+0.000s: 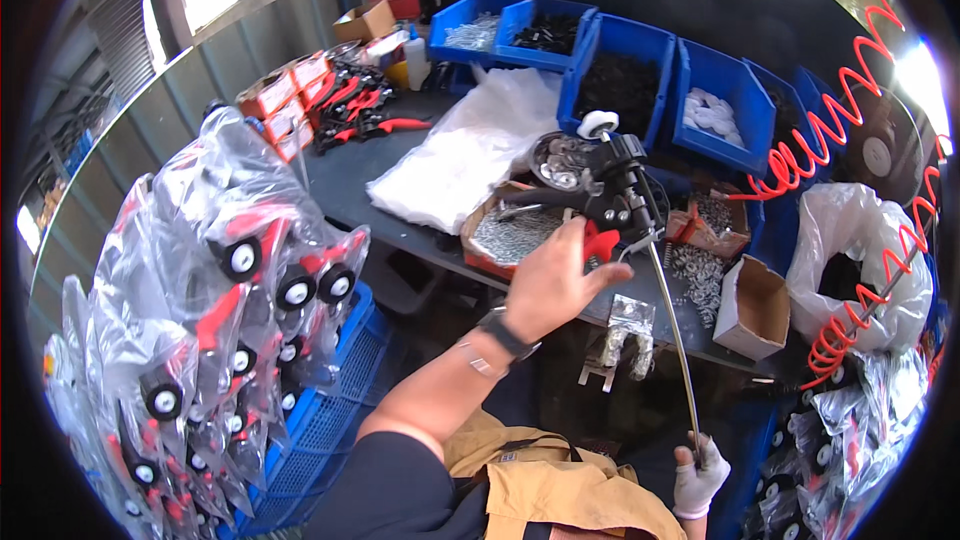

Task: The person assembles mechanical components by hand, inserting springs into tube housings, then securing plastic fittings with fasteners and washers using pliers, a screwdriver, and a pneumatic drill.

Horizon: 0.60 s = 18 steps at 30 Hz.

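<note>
A black tool with a red part (601, 242) and a white round cap (598, 123) stands over the front of the workbench. My left hand (553, 285) is closed round its black and red handle, thumb stretched to the right; the hand itself hides some fingers. From the tool's black body a long thin metal rod (672, 325) slants down toward me. My right hand (699, 478), in a white glove, grips the rod's lower end. Behind the tool lies a carton of small metal parts (510, 237), with a bowl of metal discs (562, 160) beyond it.
Blue bins (617, 80) of black, white and metal parts line the bench's back. Clear plastic bags (480, 130) lie left of centre, near red-handled tools (350, 100). Bagged tools fill a blue crate (330, 380) at left. A red coiled hose (815, 125) hangs right, above an open carton (752, 308).
</note>
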Motion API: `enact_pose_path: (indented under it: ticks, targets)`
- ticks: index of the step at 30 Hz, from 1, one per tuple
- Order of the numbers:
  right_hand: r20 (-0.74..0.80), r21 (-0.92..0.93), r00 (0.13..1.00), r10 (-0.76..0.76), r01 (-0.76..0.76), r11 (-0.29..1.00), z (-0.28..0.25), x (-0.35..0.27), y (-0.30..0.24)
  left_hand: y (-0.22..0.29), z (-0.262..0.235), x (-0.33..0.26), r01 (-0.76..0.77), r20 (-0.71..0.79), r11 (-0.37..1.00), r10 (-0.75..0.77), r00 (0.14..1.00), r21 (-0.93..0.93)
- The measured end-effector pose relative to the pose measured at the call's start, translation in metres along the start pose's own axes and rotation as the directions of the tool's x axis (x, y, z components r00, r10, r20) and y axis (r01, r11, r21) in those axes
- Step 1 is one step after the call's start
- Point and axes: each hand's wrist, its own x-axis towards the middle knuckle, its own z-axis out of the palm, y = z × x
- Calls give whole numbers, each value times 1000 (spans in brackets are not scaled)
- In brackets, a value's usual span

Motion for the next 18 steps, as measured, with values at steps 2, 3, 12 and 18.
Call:
enact_pose_path:
  ticks: [2,3,12,18]
  targets:
    - [118,97,986,120,-132,987,-4,11,-2,-26,25,2,-25,-20,992,28,999,126]
    - [205,284,953,224,-277,918,-8,16,6,-22,31,3,-32,-43,997,35,998,77]
    - [500,610,866,30,-377,697,4,86,-41,40,41,-30,-100,-133,975,75,988,-197]
    - [623,470,777,86,-460,753,-13,104,-55,49,53,-47,-173,-111,914,142,984,-366]
